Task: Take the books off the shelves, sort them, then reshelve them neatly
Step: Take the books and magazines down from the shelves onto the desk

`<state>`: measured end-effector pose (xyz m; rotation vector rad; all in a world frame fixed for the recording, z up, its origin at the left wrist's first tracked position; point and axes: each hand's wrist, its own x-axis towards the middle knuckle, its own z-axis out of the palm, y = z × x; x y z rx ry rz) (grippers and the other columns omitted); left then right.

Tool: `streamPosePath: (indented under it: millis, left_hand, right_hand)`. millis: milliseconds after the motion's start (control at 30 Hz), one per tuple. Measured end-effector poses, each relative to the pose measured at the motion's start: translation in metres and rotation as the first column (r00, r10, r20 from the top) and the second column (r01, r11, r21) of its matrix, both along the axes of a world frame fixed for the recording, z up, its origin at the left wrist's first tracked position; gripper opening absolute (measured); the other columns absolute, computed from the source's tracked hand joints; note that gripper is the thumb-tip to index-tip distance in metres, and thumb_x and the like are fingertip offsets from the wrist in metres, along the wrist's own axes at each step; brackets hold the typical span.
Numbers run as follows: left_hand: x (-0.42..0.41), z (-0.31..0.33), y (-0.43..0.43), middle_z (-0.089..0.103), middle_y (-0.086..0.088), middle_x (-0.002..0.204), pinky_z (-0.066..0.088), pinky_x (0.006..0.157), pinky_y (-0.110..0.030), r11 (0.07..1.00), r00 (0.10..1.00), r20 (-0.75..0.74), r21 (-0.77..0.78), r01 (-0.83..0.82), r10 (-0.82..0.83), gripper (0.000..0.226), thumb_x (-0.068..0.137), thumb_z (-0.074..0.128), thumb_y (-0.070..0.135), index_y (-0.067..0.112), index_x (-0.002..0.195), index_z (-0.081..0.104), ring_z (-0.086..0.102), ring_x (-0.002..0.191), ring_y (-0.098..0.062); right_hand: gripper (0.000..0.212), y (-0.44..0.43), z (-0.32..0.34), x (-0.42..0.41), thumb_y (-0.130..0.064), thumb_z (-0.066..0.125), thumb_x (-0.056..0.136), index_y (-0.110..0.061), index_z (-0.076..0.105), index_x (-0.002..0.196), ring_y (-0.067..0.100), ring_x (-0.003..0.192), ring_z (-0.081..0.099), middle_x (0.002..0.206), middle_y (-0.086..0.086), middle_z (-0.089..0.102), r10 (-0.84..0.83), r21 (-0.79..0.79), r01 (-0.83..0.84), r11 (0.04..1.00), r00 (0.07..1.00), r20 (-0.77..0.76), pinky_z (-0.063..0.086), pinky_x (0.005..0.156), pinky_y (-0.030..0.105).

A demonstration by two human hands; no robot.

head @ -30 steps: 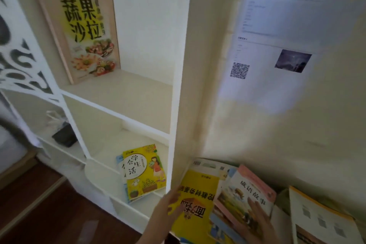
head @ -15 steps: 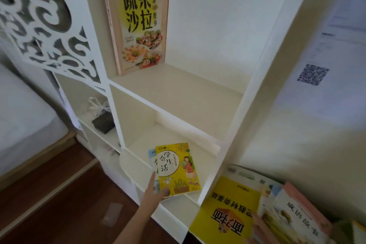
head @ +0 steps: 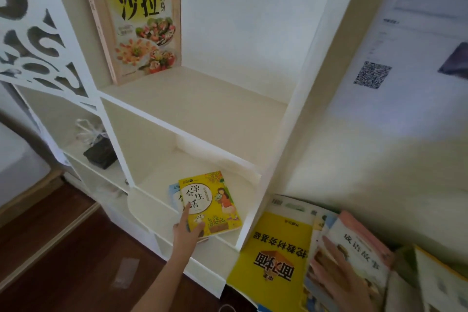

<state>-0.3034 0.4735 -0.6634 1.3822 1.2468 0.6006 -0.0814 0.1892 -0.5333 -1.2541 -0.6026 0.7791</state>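
- Where it meets the shelving on the right, one cream wall (head: 379,154) carries one pale printed sheet (head: 417,33) with one QR code (head: 372,75).
- One white shelving unit (head: 298,99), open-fronted; two shelves in its main bay, an upper shelf (head: 202,109) and a lower shelf (head: 157,185).
- One dark wooden floor (head: 63,248), below and to the left of the unit.
- One white fretwork panel (head: 38,40) with scrolled cut-outs, on the unit's left side.
- One cookbook (head: 141,20), tall, yellow title block over salad photographs; it stands upright at the left end of the upper shelf.
- One heap of books at lower right, beside the unit: one large yellow book (head: 276,256) lying flat, one pink-edged book (head: 359,243) overlapping it, one yellow-bordered book (head: 435,276) at far right. Edges of more show between them; their number cannot be told.
- Two books stacked flat at the front of the lower shelf: one small yellow book (head: 215,202) on top, one blue-edged book (head: 174,195) beneath, showing at the left.
- One dark object (head: 100,154) with something white and looped behind it, in the left side bay.
- Right hand (head: 339,278): flat, fingers spread straight on the pink-edged book.
- Left hand (head: 186,232): grips the near corner of the small yellow book, forefinger straight along the cover.
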Motion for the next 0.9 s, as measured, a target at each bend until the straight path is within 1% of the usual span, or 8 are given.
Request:
streamPosePath:
  millis: [33,100,200,300,467,533,700,900]
  left_hand:
    - [0.001,0.008,-0.002,0.055,-0.010,0.128,0.055,0.073,-0.025,1.000,0.999,0.045,-0.004,-0.002,0.002,0.077,0.075,0.070,0.031,0.036,0.141,0.032,0.058,0.100,-0.018]
    - [0.002,0.011,-0.001,0.045,-0.012,0.140,0.054,0.060,-0.015,0.999,0.993,0.117,-0.044,-0.016,0.021,0.075,0.084,0.065,-0.001,0.022,0.147,0.031,0.056,0.103,-0.019]
    - [0.000,0.020,0.000,0.044,-0.014,0.140,0.053,0.053,-0.017,0.995,0.984,0.168,-0.084,-0.048,0.062,0.073,0.085,0.056,-0.015,0.016,0.147,0.032,0.060,0.088,-0.015]
    - [-0.012,0.038,-0.007,0.048,-0.013,0.133,0.056,0.051,-0.026,0.993,0.967,0.239,-0.102,-0.065,0.088,0.070,0.084,0.054,-0.017,0.025,0.139,0.039,0.061,0.080,-0.012]
    - [-0.054,0.073,-0.036,0.055,-0.006,0.129,0.059,0.072,-0.043,0.993,0.920,0.385,-0.109,-0.033,0.073,0.064,0.085,0.058,-0.009,0.036,0.131,0.050,0.065,0.100,-0.022]
    - [-0.075,0.091,-0.051,0.057,-0.003,0.131,0.056,0.078,-0.051,0.992,0.891,0.450,-0.127,-0.004,0.061,0.064,0.080,0.063,-0.003,0.040,0.126,0.054,0.064,0.107,-0.028]
    - [-0.114,0.141,-0.105,0.064,0.003,0.123,0.058,0.078,-0.041,0.987,0.854,0.517,-0.099,0.126,-0.057,0.066,0.071,0.072,0.006,0.030,0.130,0.054,0.065,0.107,-0.025]
    - [-0.118,0.155,-0.170,0.066,0.001,0.122,0.056,0.080,-0.039,0.962,0.869,0.453,-0.081,0.263,-0.199,0.091,0.046,0.093,0.041,0.028,0.127,0.056,0.066,0.104,-0.027]
  right_hand:
    - [0.058,0.013,-0.007,-0.013,-0.030,0.071,0.086,-0.012,0.047,0.135,0.017,0.117,0.058,0.126,0.009,0.063,0.128,-0.100,-0.133,0.986,0.990,-0.051,0.046,0.094,0.017]
    - [0.055,0.021,-0.007,-0.015,-0.015,0.072,0.081,-0.027,0.051,0.130,0.018,0.110,0.059,0.119,0.006,0.061,-0.034,-0.366,0.044,0.930,0.999,0.033,0.051,0.072,0.016]
    - [0.067,0.021,-0.006,-0.013,-0.028,0.084,0.070,-0.039,0.053,0.128,0.022,0.096,0.064,0.114,0.014,0.060,-0.103,-0.398,0.118,0.910,0.993,0.059,0.053,0.071,0.027]
    - [0.094,0.018,-0.003,-0.013,-0.056,0.090,0.048,-0.040,0.052,0.133,0.024,0.093,0.065,0.112,0.017,0.061,-0.026,-0.369,0.044,0.928,0.998,0.053,0.055,0.078,0.038]
    - [0.087,0.021,0.010,-0.019,-0.061,0.087,0.045,-0.037,0.052,0.121,0.021,0.095,0.062,0.116,0.011,0.060,-0.031,-0.343,0.057,0.938,0.996,0.081,0.052,0.064,0.015]
    - [0.087,0.025,0.017,-0.026,-0.068,0.082,0.048,-0.043,0.048,0.123,0.014,0.108,0.059,0.126,0.002,0.057,0.012,-0.327,0.018,0.945,0.996,0.091,0.051,0.077,0.020]
    - [0.120,0.044,0.040,-0.062,-0.087,0.071,0.032,-0.053,0.024,0.137,0.011,0.119,0.052,0.146,-0.007,0.038,0.285,-0.383,-0.269,0.884,0.958,-0.016,0.054,0.089,0.037]
    - [0.095,0.017,0.053,-0.120,-0.014,0.076,0.082,-0.061,0.018,0.140,0.013,0.110,0.064,0.139,-0.010,0.044,0.442,-0.287,-0.438,0.852,0.895,-0.054,0.057,0.084,0.037]
